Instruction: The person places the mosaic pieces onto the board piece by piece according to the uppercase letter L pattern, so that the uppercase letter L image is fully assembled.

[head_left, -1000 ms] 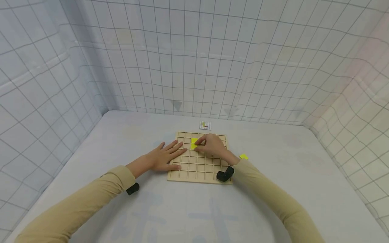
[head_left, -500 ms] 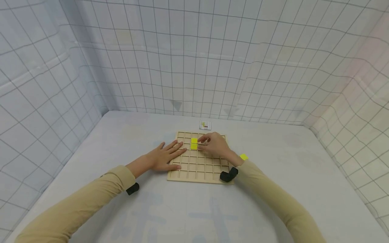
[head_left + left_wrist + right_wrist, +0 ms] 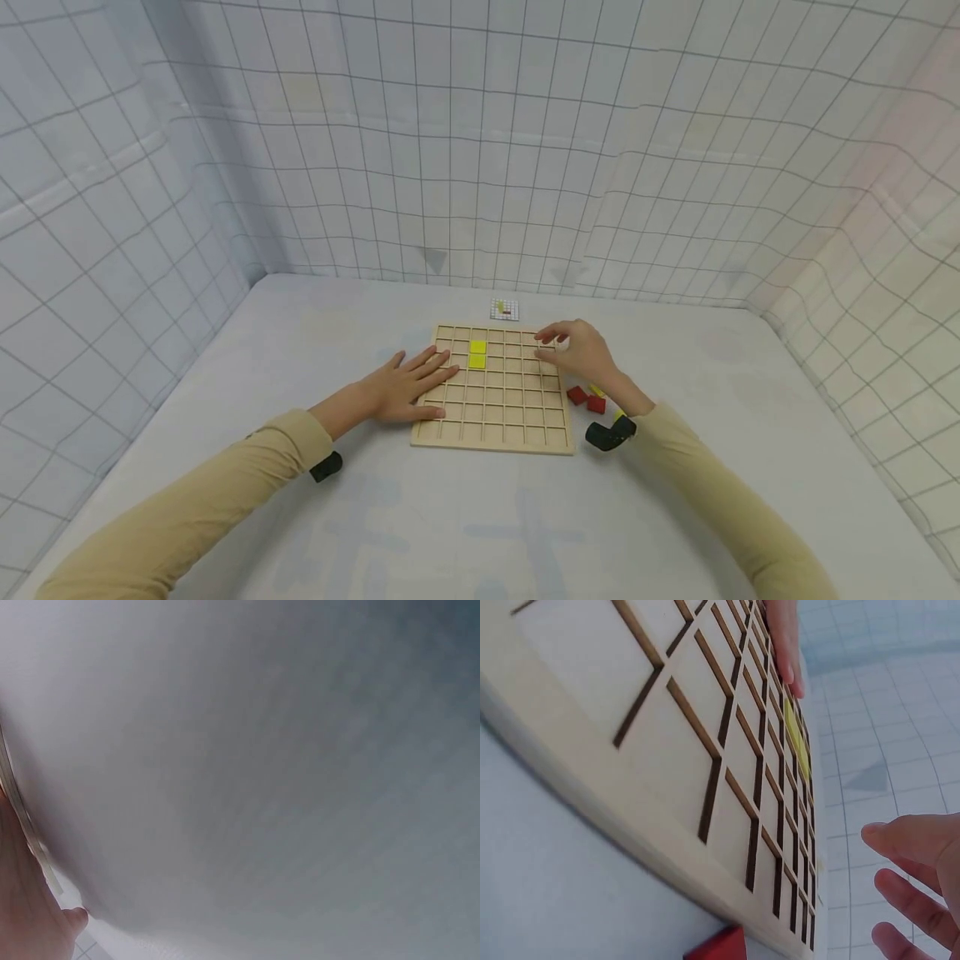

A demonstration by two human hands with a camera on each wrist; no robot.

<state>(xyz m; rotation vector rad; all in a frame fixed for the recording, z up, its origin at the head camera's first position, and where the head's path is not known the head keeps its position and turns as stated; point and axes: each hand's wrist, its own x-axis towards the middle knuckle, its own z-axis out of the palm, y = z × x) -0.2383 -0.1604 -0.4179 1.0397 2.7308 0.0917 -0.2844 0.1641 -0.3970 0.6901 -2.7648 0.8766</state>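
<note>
A wooden grid board (image 3: 495,414) lies on the table, with two yellow square tiles (image 3: 477,354) set one behind the other in its cells. Spread fingers of my left hand (image 3: 405,389) rest flat on the board's left edge. Above the board's right edge is my right hand (image 3: 583,350), its fingers loosely bent and apart with nothing between them. Near its wrist, right of the board, lie red tiles (image 3: 596,404) and some yellow tiles (image 3: 597,390) partly hidden by the forearm. In the right wrist view, the thumb and fingertips (image 3: 885,832) hold nothing.
Behind the board lies a small card (image 3: 505,310) printed with a grid and yellow and red marks. Grid-patterned cloth walls (image 3: 480,167) surround the table at the back and sides.
My right hand has moved right, away from the yellow tiles in the board, to the board's right edge. Red tiles beside the board have come into view. My left hand has stayed put.
</note>
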